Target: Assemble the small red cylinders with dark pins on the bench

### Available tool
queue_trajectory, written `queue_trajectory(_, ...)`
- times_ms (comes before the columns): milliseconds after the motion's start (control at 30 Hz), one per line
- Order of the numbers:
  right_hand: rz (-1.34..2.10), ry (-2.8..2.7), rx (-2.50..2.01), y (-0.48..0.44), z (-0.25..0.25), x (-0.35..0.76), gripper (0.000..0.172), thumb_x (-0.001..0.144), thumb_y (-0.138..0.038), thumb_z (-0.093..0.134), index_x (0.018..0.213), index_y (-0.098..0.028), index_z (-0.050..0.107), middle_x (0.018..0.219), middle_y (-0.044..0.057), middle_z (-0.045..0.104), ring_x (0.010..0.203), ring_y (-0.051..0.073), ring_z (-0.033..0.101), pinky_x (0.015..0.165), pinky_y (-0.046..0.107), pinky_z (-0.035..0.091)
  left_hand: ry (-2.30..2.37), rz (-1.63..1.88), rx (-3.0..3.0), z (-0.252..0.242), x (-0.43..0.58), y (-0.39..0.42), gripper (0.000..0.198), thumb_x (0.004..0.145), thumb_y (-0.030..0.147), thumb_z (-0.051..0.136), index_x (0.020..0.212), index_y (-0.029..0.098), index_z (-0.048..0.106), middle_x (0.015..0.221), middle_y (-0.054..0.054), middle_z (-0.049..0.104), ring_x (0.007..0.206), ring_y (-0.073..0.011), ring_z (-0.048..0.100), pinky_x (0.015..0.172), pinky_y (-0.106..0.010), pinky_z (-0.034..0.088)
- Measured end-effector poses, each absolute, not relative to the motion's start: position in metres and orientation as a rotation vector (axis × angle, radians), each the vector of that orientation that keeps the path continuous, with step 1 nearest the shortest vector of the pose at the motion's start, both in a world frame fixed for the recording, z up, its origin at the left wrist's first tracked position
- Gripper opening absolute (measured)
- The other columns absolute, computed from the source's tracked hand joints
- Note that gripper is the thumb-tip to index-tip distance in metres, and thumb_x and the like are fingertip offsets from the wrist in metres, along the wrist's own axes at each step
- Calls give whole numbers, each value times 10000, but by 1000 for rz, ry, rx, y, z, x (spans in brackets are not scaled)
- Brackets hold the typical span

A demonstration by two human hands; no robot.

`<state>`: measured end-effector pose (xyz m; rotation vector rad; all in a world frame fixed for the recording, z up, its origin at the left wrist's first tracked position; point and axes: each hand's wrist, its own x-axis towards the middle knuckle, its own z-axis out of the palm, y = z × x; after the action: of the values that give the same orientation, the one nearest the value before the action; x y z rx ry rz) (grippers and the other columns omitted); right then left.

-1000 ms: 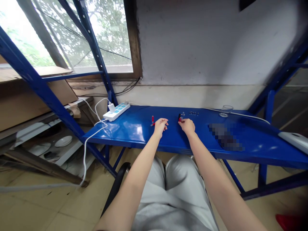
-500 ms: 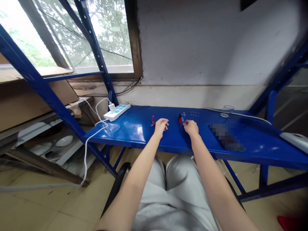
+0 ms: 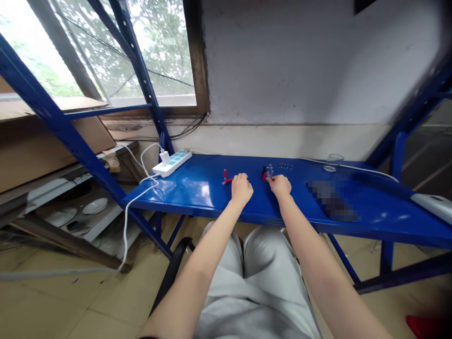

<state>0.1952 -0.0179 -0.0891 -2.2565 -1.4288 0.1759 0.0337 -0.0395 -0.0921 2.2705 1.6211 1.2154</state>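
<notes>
My left hand (image 3: 242, 189) is palm down above the blue table (image 3: 190, 188), its fingers curled under. Whatever they may hold is hidden. Just left of it lie two small red tube-like pieces, one pointing away from me (image 3: 225, 174) and one with a clear end lying crosswise (image 3: 228, 181). My right hand (image 3: 281, 186) is closed, thumb and index finger pinched at the edge of a group of small clear pieces (image 3: 270, 170). What is in the pinch is too small to make out. Touching that group on the left are a black piece (image 3: 264, 169) and a red piece (image 3: 264, 176).
Behind my right hand lie several tiny metallic bits (image 3: 286, 165). A clear glass cup (image 3: 333, 162) stands at the back right, near a blurred dark item (image 3: 332, 200). A white power strip (image 3: 172, 163) with a plugged-in cable sits at the left end.
My left hand has turned palm down and shifted slightly right, away from the red tubes. My right hand stays at the clear pieces, having moved barely at all.
</notes>
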Motion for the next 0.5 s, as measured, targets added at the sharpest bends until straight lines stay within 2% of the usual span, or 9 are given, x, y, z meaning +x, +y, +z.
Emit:
queue_trajectory(100, 162, -1450, -2252, -17, -90, 195, 299, 798, -416, 526, 924, -209, 701, 905, 121, 664, 873, 222, 619, 699, 285, 445, 1724, 1114, 2319, -91, 36, -41, 304, 770, 85, 387, 1048, 97, 510, 1106, -171, 534, 1118, -246, 450, 963, -370, 344)
queue_trajectory(267, 163, -1461, -2254, -16, -90, 196, 308, 800, -411, 521, 948, -206, 696, 925, 127, 661, 877, 228, 618, 695, 285, 444, 1906, 1025, 2221, -94, 39, -38, 418, 745, 104, 430, 1157, 36, 446, 1342, -227, 375, 1327, -287, 222, 1079, -438, 190)
queue_trajectory(500, 152, -1507, -2261, -20, -89, 194, 307, 804, -403, 508, 954, -195, 678, 936, 114, 660, 903, 219, 609, 714, 282, 435, 2037, 941, 2076, -100, 40, -31, 466, 736, 127, 448, 1191, 34, 408, 1372, -244, 338, 1334, -297, 220, 1085, -457, 150)
